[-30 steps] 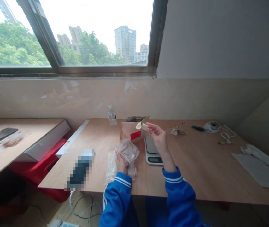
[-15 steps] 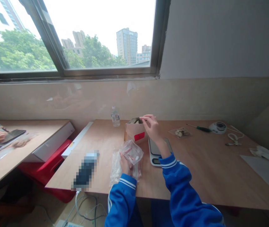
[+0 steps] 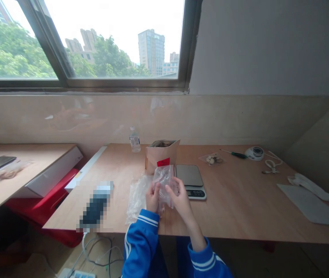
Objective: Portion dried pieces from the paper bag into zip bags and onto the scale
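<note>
Above the table [image 3: 239, 204], in front of the pouch [image 3: 152, 156], a clear bag [image 3: 163, 178] is held between the two hands. The left hand [image 3: 152, 197] has its thumb and fingers closed on the left side of it; the right hand [image 3: 181, 197] pinches the right side, near a red strip. I suppose two sides are held because such thin film folds easily. The pouch stands upright, its mouth upward, probably so the contents stay inside. The scale [image 3: 189, 175] lies flat just beside it, within easy reach.
</note>
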A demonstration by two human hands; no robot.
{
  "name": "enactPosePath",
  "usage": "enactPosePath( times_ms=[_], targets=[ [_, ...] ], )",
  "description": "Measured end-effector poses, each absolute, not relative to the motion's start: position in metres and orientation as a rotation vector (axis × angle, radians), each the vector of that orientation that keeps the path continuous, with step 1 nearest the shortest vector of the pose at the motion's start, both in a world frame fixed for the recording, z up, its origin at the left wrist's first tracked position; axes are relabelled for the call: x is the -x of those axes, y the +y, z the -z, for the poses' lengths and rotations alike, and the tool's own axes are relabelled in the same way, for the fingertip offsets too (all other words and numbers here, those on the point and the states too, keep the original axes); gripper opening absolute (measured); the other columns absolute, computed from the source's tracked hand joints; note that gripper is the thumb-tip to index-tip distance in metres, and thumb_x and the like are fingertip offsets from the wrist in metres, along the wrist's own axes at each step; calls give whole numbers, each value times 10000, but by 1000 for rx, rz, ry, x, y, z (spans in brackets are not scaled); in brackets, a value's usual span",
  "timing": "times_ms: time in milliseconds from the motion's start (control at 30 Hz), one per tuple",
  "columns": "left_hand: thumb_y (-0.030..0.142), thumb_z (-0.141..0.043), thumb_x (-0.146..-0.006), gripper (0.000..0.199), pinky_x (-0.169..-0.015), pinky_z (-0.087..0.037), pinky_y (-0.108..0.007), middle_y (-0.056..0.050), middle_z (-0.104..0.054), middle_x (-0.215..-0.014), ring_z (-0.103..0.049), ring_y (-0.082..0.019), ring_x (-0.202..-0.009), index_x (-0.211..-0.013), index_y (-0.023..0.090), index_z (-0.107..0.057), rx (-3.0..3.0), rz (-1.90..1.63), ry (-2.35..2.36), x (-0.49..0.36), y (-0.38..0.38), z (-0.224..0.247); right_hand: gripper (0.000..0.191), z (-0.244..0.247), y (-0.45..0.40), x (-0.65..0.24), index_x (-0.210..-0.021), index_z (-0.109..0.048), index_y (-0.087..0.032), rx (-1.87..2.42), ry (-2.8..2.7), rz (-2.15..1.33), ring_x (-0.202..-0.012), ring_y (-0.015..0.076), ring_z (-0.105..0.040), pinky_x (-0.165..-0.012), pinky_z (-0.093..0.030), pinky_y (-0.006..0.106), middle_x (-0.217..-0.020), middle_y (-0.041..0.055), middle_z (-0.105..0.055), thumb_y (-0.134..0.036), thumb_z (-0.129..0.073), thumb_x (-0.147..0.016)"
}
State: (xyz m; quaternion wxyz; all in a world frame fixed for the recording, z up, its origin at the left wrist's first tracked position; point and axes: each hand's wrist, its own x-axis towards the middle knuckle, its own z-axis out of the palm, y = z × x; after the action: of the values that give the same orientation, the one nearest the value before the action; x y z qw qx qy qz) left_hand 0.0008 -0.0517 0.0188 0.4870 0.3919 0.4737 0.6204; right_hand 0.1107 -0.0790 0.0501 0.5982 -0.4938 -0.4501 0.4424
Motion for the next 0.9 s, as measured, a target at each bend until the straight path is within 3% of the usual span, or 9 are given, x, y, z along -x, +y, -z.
enactPosePath(
  times_ms=[100, 233, 333, 433, 567, 667, 767, 900],
  targets=[
    [464, -712, -705, 434, -736, -492, -276, -89, -686, -1045, -621, -211, -894, -1042, 192, -693, -1306, -1446, 1136, -6, -59, -35, 403, -52, -76, -126, -979, -609, -176, 1171, -804, -956, -951, 260, -656, -831, -528, 394, -1022, 113, -694, -430, -718, -686],
    [410, -719, -711, 409, -733, -474, -275, -61, -689, -952, -600, -181, -802, -1067, 211, -692, -1508, -1198, 1108, -8, -64, -49, 407, -49, -78, -146, -955, -629, -174, 1146, -599, -914, -953, 260, -654, -761, -538, 348, -975, 101, -710, -415, -731, -644],
    [435, -748, -664, 407, -751, -486, -282, -69, -698, -915, -620, -191, -823, -982, 184, -712, -1404, -1024, 988, -8, -64, -50, 427, -47, -83, -156, -987, -625, -164, 1190, -592, -854, -889, 249, -659, -699, -535, 330, -946, 106, -709, -449, -697, -678],
    [551, -669, -706, 456, -760, -501, -289, -100, -707, -960, -638, -208, -883, -942, 164, -718, -1175, -1057, 950, -9, -62, -49, 445, -49, -88, -160, -1023, -619, -167, 1231, -756, -846, -820, 242, -661, -632, -527, 319, -935, 109, -708, -500, -651, -730],
    [604, -615, -730, 538, -548, -487, -229, -87, -704, -844, -640, -160, -672, -1006, 149, -696, -981, -1148, 1034, -15, -58, -52, 388, -48, -94, -153, -1066, -613, -192, 1285, -1076, -729, -855, 240, -660, -737, -522, 346, -987, 106, -701, -496, -503, -851],
    [587, -637, -709, 490, -350, -357, -178, -21, -641, -675, -523, -90, -431, -929, 151, -685, -978, -1165, 1179, -17, -57, -54, 398, -42, -98, -145, -1140, -599, -214, 1450, -1185, -565, -901, 254, -660, -782, -496, 358, -1069, 110, -690, -458, -385, -910],
    [573, -642, -699, 454, -281, -283, -170, -1, -615, -640, -468, -69, -342, -856, 147, -655, -988, -1215, 1265, -12, -57, -55, 392, -36, -100, -142, -1143, -609, -249, 1558, -1220, -530, -909, 270, -664, -729, -488, 341, -1078, 98, -696, -452, -360, -917],
    [570, -671, -655, 488, -266, -242, -165, -37, -644, -673, -524, -94, -337, -838, 118, -652, -980, -1212, 1257, 2, -53, -55, 371, -37, -99, -141, -1032, -643, -244, 1501, -1257, -609, -868, 261, -667, -702, -491, 318, -976, 87, -717, -480, -386, -907]
  ],
)
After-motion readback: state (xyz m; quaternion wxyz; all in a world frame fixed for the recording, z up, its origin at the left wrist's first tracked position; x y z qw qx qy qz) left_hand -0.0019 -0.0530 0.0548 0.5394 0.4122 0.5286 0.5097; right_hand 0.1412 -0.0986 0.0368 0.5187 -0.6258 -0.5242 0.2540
